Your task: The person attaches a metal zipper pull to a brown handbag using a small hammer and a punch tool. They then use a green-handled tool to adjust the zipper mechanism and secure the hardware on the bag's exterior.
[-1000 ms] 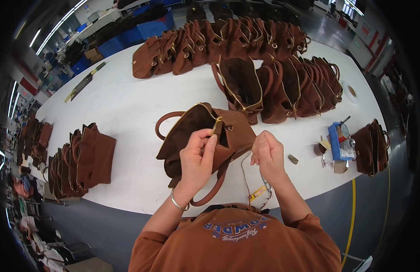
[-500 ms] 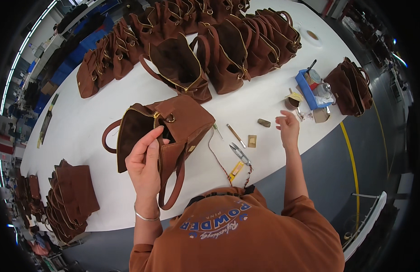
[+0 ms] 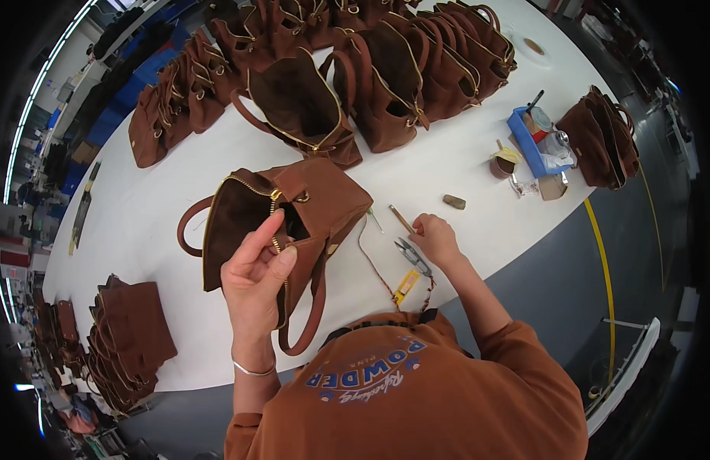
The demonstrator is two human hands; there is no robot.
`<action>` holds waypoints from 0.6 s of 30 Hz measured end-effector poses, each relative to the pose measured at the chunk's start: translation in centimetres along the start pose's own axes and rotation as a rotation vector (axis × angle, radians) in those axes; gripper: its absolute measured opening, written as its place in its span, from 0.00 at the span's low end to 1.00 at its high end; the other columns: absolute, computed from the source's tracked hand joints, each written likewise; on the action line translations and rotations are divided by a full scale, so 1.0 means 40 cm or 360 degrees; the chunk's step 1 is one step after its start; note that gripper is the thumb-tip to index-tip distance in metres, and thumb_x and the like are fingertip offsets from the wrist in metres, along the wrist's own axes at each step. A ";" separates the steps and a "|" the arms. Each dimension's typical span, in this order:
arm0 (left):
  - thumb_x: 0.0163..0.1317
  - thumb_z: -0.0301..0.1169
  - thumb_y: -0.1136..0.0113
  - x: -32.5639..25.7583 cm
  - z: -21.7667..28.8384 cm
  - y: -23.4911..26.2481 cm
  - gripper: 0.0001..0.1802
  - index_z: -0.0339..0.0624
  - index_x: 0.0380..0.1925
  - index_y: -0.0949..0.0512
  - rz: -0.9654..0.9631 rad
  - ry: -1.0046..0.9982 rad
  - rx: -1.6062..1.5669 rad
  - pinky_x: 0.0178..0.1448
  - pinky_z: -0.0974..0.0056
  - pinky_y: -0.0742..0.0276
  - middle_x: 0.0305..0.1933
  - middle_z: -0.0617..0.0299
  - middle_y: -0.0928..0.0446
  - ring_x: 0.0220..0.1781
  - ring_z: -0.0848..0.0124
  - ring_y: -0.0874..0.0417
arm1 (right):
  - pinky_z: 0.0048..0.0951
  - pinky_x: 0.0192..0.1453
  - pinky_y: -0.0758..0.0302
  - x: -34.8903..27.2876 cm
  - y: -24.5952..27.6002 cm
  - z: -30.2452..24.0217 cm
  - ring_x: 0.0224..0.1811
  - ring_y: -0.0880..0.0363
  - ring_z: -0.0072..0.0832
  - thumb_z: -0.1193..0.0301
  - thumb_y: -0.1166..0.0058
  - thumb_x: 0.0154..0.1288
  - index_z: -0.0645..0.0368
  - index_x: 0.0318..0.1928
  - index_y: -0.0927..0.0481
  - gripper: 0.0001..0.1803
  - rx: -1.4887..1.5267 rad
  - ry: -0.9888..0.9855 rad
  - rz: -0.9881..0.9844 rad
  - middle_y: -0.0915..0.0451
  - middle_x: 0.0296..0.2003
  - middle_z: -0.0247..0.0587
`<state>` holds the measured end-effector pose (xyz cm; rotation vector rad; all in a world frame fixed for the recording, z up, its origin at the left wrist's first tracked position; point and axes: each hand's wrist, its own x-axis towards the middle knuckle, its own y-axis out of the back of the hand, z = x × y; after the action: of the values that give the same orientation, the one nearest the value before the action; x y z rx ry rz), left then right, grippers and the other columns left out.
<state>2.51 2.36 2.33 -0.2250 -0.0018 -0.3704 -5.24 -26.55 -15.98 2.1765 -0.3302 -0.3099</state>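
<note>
Brown, smooth and leathery, one boxy bag [image 3: 332, 188] rests on the white table [image 3: 205, 333] in front of the person, its dark mouth turned leftward. It has one gold-toothed zip [image 3: 275, 201], two curved handles [image 3: 313, 314] and one metal ring [image 3: 302, 197] visible. The left hand [image 3: 255, 272] is at the zipped edge, thumb and forefinger apart; whether the other fingers pinch the leather, I cannot tell. One round silver bracelet [image 3: 255, 372] circles that wrist.

The right hand [image 3: 437, 238] has its fingers drawn together at the near end of one slim wooden stick [image 3: 401, 218]; whether they grip it is hidden. Just below lie one pair of grey metal snips [image 3: 414, 257] and one flat yellow tag [image 3: 405, 287]. Farther right are one rough, stubby block [image 3: 454, 202], one brown cup [image 3: 502, 166] and one blue rectangular tray [image 3: 529, 146]. More brown bags [image 3: 382, 84] stand behind, too overlapped to count.
</note>
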 end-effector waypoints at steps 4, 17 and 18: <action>0.58 0.11 0.40 -0.004 -0.003 -0.017 0.28 0.32 0.61 0.28 -0.0049 0.0053 -0.0163 0.54 0.74 0.26 0.46 0.64 0.23 0.46 0.79 0.24 | 0.43 0.44 0.22 0.012 -0.038 0.012 0.37 0.17 0.47 0.74 0.40 0.54 0.63 0.39 0.21 0.11 -0.0011 -0.0076 0.0020 0.18 0.34 0.54; 0.57 0.10 0.41 -0.021 -0.013 -0.044 0.29 0.28 0.61 0.29 0.0022 0.0139 -0.0140 0.57 0.71 0.25 0.49 0.61 0.23 0.50 0.75 0.21 | 0.19 0.27 0.23 0.067 0.276 -0.046 0.28 0.22 0.17 0.69 0.44 0.69 0.63 0.40 0.24 0.09 0.1481 -0.0097 0.0801 0.21 0.29 0.34; 0.56 0.10 0.42 -0.022 -0.015 -0.043 0.29 0.28 0.61 0.29 0.0044 0.0127 -0.0112 0.57 0.70 0.25 0.49 0.60 0.22 0.51 0.74 0.21 | 0.20 0.27 0.23 0.075 0.303 -0.008 0.28 0.21 0.18 0.67 0.44 0.70 0.63 0.41 0.23 0.11 0.1502 -0.0115 0.0857 0.21 0.29 0.35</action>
<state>1.07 0.99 2.09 -0.2792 0.0926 -0.3517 -3.80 -34.27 -6.29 2.8401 -1.2780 0.1137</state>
